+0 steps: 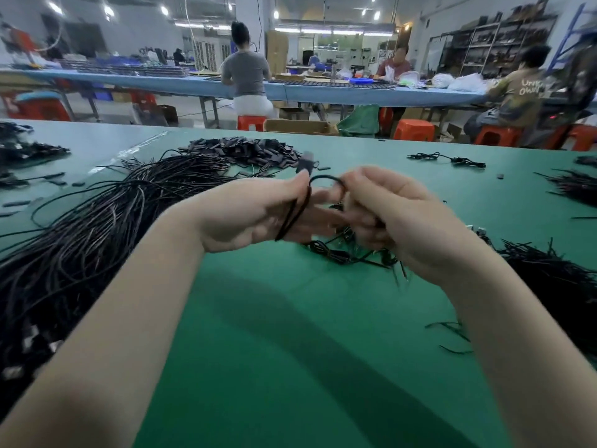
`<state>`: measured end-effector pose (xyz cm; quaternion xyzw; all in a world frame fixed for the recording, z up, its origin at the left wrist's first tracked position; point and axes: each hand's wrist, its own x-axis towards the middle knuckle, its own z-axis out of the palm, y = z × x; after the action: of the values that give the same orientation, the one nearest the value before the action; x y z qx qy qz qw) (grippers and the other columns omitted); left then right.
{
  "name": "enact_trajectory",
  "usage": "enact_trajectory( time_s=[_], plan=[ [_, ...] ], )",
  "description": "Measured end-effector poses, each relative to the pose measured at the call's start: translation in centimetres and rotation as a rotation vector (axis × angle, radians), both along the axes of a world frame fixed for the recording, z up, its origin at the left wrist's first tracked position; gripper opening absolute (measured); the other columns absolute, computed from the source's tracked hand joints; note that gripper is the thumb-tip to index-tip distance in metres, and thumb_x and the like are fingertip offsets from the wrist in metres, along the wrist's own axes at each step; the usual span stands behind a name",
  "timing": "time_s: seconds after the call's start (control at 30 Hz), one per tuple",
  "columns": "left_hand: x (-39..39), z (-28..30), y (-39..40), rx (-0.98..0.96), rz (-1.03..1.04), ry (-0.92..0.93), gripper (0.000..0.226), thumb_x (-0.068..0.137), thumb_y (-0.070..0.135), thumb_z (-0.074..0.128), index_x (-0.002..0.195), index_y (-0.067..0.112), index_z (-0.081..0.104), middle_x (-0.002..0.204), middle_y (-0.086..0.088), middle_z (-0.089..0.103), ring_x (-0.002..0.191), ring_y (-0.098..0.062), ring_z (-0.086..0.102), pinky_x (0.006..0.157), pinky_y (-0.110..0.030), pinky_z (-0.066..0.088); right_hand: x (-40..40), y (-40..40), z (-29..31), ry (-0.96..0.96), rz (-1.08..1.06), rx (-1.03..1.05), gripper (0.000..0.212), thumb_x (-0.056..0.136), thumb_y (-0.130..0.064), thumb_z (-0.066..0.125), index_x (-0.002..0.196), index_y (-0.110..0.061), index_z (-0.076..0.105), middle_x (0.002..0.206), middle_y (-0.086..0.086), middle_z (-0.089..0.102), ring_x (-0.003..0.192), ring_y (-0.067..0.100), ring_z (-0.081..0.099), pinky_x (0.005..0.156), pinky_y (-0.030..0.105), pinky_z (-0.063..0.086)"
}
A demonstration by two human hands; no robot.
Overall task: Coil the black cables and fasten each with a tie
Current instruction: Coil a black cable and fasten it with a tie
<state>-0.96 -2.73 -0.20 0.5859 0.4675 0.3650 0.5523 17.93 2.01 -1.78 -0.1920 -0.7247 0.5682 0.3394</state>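
**Two hands wind a black cable above a green desk**

While both forearms reach in from the bottom edge, the hands meet just above the middle of the view, over a green desk (290, 334). The left hand (258, 215) is held palm inward with its fingers extended toward 3 o'clock, and several turns of a thin black cable (295, 210) are looped around those fingers. The thumb presses against the top of the loops. The right hand (397, 218) sits just beside it at 3 o'clock, fingers curled, pinching the same cable where it arcs over from the left hand. Motion blur hides exactly which fingertips grip it. A small dark plug (306, 163), also blurred, shows just above the hands at 12 o'clock.

Under the hands, a few coiled cables (342, 253) lie on the desk. A large bundle of loose black cables (97, 227) sprawls from 9 o'clock down to 8 o'clock. A heap of small dark flat pieces (252, 151) lies at 11 o'clock. At 3 o'clock to 4 o'clock, a pile of thin black ties (549, 276) lies close to the right forearm. One coiled cable (449, 159) rests alone at 1 o'clock.

Beyond the desk, people (247, 76) sit on red stools (413, 130) at a long blue bench (323, 92).
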Motion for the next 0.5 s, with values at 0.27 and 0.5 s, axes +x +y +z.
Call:
enact_trajectory(
  time_s=[0.27,0.5],
  plan=[
    [-1.6,1.9,-1.4,0.279,-0.174,-0.625,0.046,0.096,0.039,0.032,0.091,0.019,0.073,0.077,0.007,0.072,0.072,-0.007,0.068,0.068,-0.019,0.053,-1.4,0.9,-4.7,-0.379,0.164,-0.073,0.029,0.099,-0.037,0.045,0.083,-0.020,0.063,0.061,-0.005,0.030,0.051,0.011,0.024,0.050,0.023,0.024],
    [-1.8,-0.1,-0.5,0.051,-0.189,0.339,0.050,0.094,0.050,0.039,0.086,0.019,0.077,0.072,-0.004,0.073,0.053,-0.012,0.064,0.046,-0.015,0.043,-0.2,1.7,-1.6,-0.308,-0.487,0.231,0.036,0.095,-0.046,0.050,0.074,-0.019,0.061,0.054,-0.005,0.041,0.048,0.013,0.034,0.050,0.029,0.033]
  ],
)
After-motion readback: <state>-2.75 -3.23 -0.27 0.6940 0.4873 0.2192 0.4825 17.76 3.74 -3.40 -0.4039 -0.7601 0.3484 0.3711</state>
